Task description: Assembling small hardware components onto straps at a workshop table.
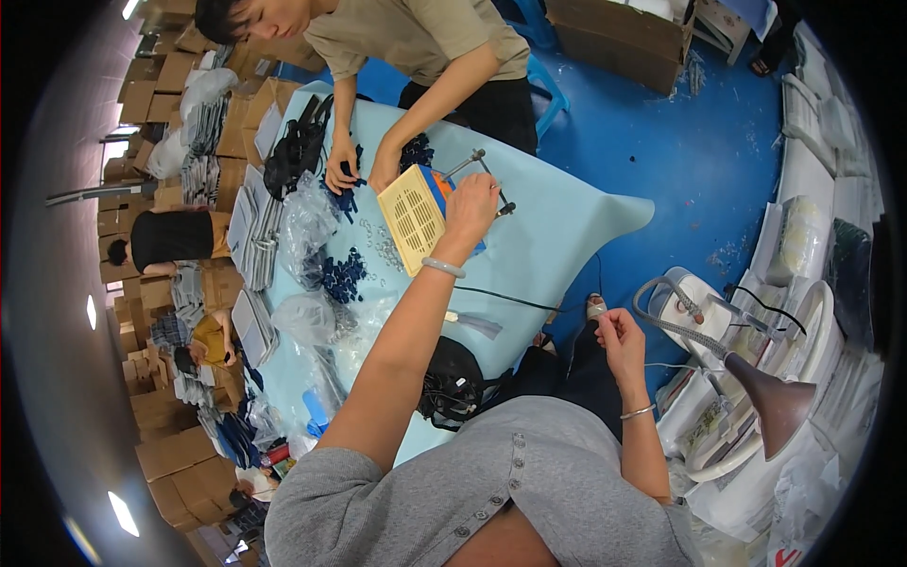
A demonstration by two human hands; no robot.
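Left hand [472, 200] reaches over the far side of a cream and blue machine [413, 219], its fingers curled beside a metal frame [480, 168]; whether they pinch anything I cannot tell. Right hand [621, 333] is raised well apart from the table [576, 219], thumb and fingers drawn close together; whether something small sits between them is too fine to see. The machine stands on the pale blue table, its slotted cream face toward the left. Left of it lie scattered metal rings [375, 244] and a heap of dark blue pieces [343, 275], with clear plastic bags [307, 225] beyond. Across the table, a co-worker's hands rest near the machine, one on more dark blue pieces. A black bag [450, 376] sits at the near edge, and a thin cord [510, 297] crosses the tabletop.
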